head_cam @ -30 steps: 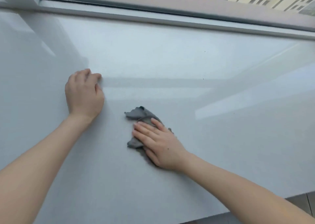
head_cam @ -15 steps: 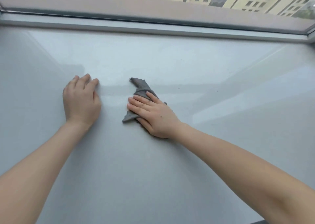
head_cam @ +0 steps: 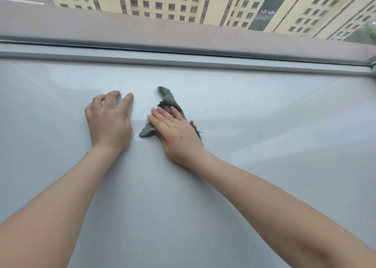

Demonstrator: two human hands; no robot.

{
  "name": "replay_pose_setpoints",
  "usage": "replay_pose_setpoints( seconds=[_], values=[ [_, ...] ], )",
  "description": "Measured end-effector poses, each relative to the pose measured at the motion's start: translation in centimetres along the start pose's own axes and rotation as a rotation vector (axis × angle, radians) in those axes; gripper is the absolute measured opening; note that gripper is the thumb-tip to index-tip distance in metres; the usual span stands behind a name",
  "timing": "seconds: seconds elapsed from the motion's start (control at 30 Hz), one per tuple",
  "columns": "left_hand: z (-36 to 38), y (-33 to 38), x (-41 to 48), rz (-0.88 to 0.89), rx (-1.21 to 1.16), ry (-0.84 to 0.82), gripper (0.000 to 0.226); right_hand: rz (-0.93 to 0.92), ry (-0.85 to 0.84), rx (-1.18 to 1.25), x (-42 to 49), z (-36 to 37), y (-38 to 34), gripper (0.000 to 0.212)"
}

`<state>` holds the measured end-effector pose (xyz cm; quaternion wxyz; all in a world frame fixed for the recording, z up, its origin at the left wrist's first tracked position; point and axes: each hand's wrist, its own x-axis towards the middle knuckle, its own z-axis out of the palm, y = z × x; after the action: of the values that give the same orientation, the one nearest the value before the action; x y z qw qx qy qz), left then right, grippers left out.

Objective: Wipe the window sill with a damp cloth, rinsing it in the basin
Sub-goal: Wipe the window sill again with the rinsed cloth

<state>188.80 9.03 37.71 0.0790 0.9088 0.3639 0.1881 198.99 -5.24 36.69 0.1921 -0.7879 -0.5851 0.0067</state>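
Right hand [head_cam: 176, 134] is flat on the grey cloth [head_cam: 169, 104], fingers straight, pressing it onto the pale window sill [head_cam: 264, 115], roughly mid-sill and a bit short of the window frame [head_cam: 183, 59]. Left hand [head_cam: 108, 123] rests on the sill just beside it, fingers loosely bent, holding nothing. Yellow apartment blocks [head_cam: 173, 0] show outside the glass.
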Motion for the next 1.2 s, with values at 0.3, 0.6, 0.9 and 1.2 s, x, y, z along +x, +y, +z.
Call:
replay_pose_setpoints(
  seconds=[0.3,0.6,0.9,1.2],
  values=[
    [0.0,0.1,-0.2,-0.004,0.037,-0.03,0.044,0.467,0.065,0.021,-0.3,-6.5,15.0,0.04],
    [0.2,0.6,0.0,-0.051,0.041,-0.016,0.04,-0.053,-0.181,0.189,8.0,-1.5,3.5,0.037],
    [0.3,0.3,-0.2,-0.061,-0.005,0.007,0.041,-0.195,-0.316,0.181,11.8,-3.7,9.6,0.036],
    [0.1,0.7,-0.1,-0.067,0.04,-0.004,0.039,0.584,0.062,0.065,1.5,-7.9,15.5,0.044]
  ],
)
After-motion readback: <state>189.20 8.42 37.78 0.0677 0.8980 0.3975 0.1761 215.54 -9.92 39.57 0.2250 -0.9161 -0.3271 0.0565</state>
